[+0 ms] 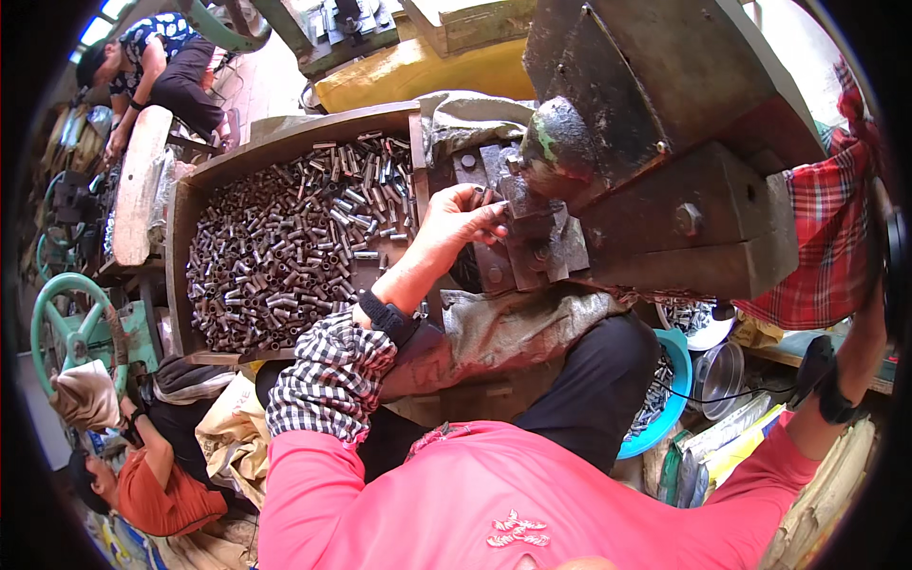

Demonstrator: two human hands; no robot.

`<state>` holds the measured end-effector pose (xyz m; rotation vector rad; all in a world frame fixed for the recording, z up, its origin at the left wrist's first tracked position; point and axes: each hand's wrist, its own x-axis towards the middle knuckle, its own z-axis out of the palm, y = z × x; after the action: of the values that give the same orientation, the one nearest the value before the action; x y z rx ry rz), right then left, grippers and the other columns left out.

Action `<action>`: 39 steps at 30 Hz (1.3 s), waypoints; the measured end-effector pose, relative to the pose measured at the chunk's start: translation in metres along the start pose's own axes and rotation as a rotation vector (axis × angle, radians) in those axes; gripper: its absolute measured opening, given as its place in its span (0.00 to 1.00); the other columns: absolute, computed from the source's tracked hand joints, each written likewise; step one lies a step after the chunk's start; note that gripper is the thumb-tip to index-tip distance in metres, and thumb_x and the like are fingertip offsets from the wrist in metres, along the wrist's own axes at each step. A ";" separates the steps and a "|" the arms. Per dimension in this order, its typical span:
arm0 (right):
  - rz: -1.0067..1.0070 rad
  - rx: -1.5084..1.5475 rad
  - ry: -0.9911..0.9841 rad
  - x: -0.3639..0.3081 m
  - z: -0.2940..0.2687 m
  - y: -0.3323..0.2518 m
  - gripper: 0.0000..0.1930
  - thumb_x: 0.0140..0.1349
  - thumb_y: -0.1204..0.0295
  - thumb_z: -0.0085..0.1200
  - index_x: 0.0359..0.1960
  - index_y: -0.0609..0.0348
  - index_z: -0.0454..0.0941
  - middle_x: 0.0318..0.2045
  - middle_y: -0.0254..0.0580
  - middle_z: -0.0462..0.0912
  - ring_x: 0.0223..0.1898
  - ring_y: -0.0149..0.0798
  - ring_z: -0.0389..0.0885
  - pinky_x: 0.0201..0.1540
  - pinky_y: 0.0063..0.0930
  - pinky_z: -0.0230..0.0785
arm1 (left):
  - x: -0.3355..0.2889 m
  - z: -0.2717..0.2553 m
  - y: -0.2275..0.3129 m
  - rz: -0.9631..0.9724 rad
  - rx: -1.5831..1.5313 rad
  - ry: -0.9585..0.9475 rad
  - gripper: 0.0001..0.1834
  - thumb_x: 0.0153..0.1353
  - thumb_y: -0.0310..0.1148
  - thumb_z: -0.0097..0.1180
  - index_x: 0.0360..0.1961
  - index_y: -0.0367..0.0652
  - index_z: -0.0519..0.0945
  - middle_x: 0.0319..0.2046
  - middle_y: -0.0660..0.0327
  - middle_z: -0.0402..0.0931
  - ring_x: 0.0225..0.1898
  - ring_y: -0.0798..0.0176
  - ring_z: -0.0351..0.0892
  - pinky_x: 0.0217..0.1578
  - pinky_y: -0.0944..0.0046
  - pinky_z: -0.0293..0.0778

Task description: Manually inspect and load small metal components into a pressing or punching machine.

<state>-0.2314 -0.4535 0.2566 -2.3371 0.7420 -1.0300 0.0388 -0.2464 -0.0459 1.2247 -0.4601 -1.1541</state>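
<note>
My left hand (458, 220) is closed in a pinch at the press's metal die block (532, 242), under the rounded dark press head (559, 138). A small metal tube (479, 198) shows between its fingers, partly hidden by them. Left of that hand, a wooden tray (294, 131) holds a heap of short metal tubes (275, 247), brownish to silvery. My right arm (850, 366) reaches up at the far right, beside a red plaid cloth (822, 228). The picture's dark rim largely hides that hand, so its fingers do not show.
A blue basin (676, 389) of metal pieces stands by my right knee, near a clear plastic bowl (719, 375). Sackcloth (532, 328) hangs below the die. Two other people (171, 489) (176, 66) work at the left, near a green handwheel (71, 328).
</note>
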 end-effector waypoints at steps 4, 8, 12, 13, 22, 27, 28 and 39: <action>-0.047 -0.015 0.156 -0.049 -0.005 0.052 0.30 0.57 0.63 0.54 0.57 0.68 0.63 0.54 0.46 0.67 0.54 0.40 0.65 0.58 0.32 0.55 | 0.000 0.001 0.000 0.044 0.000 -0.002 0.09 0.57 0.31 0.59 0.34 0.38 0.74 0.26 0.62 0.78 0.25 0.70 0.80 0.24 0.72 0.76; -0.006 -0.069 0.075 -0.121 0.026 0.102 0.43 0.51 0.64 0.60 0.66 0.62 0.49 0.66 0.43 0.53 0.66 0.40 0.51 0.67 0.35 0.42 | 0.001 0.006 0.001 0.138 0.078 -0.032 0.07 0.58 0.26 0.57 0.35 0.37 0.72 0.24 0.64 0.75 0.23 0.70 0.79 0.23 0.71 0.76; 0.190 0.257 0.235 -0.123 0.020 0.107 0.43 0.50 0.62 0.60 0.64 0.64 0.51 0.62 0.45 0.58 0.64 0.41 0.56 0.66 0.36 0.45 | 0.000 0.005 0.006 0.091 0.145 0.013 0.09 0.57 0.26 0.58 0.38 0.41 0.73 0.24 0.67 0.75 0.21 0.72 0.77 0.20 0.73 0.73; 0.305 0.384 0.297 -0.114 0.010 0.100 0.39 0.53 0.61 0.57 0.64 0.64 0.52 0.61 0.45 0.61 0.63 0.41 0.59 0.66 0.35 0.47 | -0.002 0.003 0.008 0.094 0.227 0.020 0.09 0.57 0.27 0.58 0.38 0.41 0.73 0.23 0.68 0.74 0.20 0.73 0.76 0.19 0.74 0.72; 0.165 0.201 0.095 -0.028 0.010 0.019 0.28 0.60 0.66 0.46 0.59 0.70 0.59 0.57 0.48 0.67 0.55 0.44 0.70 0.59 0.37 0.61 | -0.013 -0.009 0.014 -0.029 0.377 -0.002 0.14 0.59 0.30 0.57 0.45 0.38 0.74 0.30 0.66 0.77 0.26 0.72 0.78 0.23 0.75 0.72; 0.086 0.113 0.039 -0.019 0.021 0.003 0.32 0.58 0.64 0.49 0.61 0.69 0.57 0.59 0.48 0.65 0.57 0.43 0.67 0.61 0.36 0.58 | -0.011 -0.007 0.012 -0.014 -0.011 -0.113 0.16 0.60 0.28 0.55 0.48 0.35 0.72 0.39 0.59 0.78 0.38 0.64 0.81 0.31 0.73 0.76; 0.081 0.103 0.039 -0.019 0.021 0.004 0.32 0.58 0.63 0.49 0.61 0.68 0.56 0.59 0.47 0.64 0.57 0.43 0.67 0.61 0.36 0.57 | -0.012 -0.008 0.011 -0.003 -0.055 -0.126 0.16 0.60 0.28 0.55 0.48 0.34 0.72 0.42 0.57 0.77 0.41 0.62 0.80 0.33 0.73 0.77; 0.223 0.141 0.244 -0.096 0.018 0.075 0.41 0.54 0.58 0.55 0.65 0.65 0.51 0.64 0.47 0.58 0.62 0.40 0.60 0.65 0.36 0.49 | -0.001 -0.001 0.001 0.000 -0.021 -0.033 0.12 0.59 0.28 0.57 0.42 0.37 0.73 0.33 0.60 0.79 0.31 0.68 0.81 0.28 0.74 0.76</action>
<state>-0.2931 -0.4441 0.1505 -1.9791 0.9642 -1.2356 0.0397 -0.2448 -0.0450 1.1885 -0.4719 -1.1780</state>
